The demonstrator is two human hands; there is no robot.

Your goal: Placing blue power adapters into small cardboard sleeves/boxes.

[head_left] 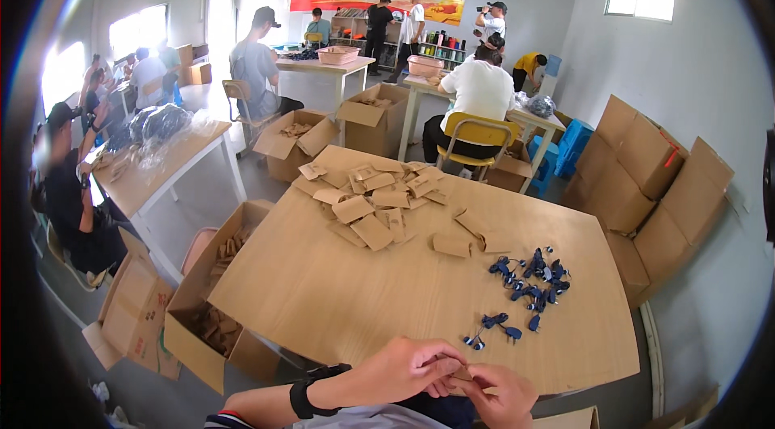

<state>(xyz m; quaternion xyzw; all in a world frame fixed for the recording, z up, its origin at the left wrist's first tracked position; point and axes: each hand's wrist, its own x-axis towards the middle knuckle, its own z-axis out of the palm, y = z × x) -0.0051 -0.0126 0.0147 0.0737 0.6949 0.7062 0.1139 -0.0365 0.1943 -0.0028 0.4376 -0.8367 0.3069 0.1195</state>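
At the table's near edge my left hand and my right hand meet, fingers pinched together on a small brown cardboard packet. Most of the packet is hidden behind the fingers. Just beyond the hands lie dark blue coiled earphones, with a larger cluster of earphones farther to the right. A loose pile of flattened brown cardboard packets covers the far part of the wooden table. A few separate packets lie between that pile and the earphones.
Left of my table stands an open carton of brown packets. Big folded cartons lean by the right wall. Beyond the table a person in white sits on a yellow chair. More cartons stand between other tables.
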